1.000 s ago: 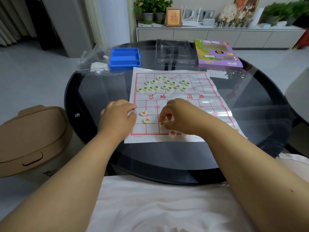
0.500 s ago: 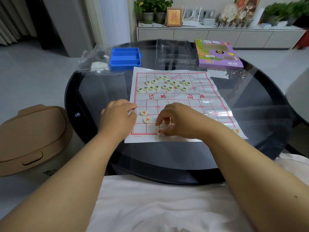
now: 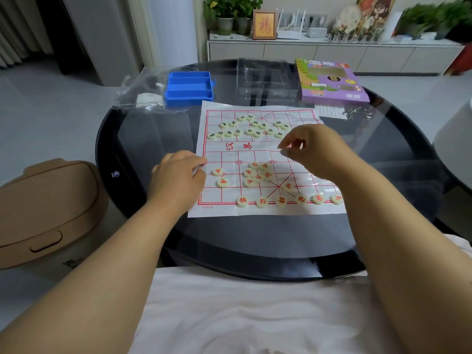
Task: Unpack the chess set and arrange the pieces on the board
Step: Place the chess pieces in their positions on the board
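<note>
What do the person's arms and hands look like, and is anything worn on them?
Both forearms are bare, with no sleeves in view. The left hand and the right hand wear no gloves, and no rings, watch or bracelet can be seen. Nothing is marked on them.

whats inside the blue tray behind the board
The blue tray shows three long compartments, and the parts in view hold no pieces. Its front wall hides the floor of the nearest compartment, so that strip cannot be checked. The pieces lie on the board instead.
</note>
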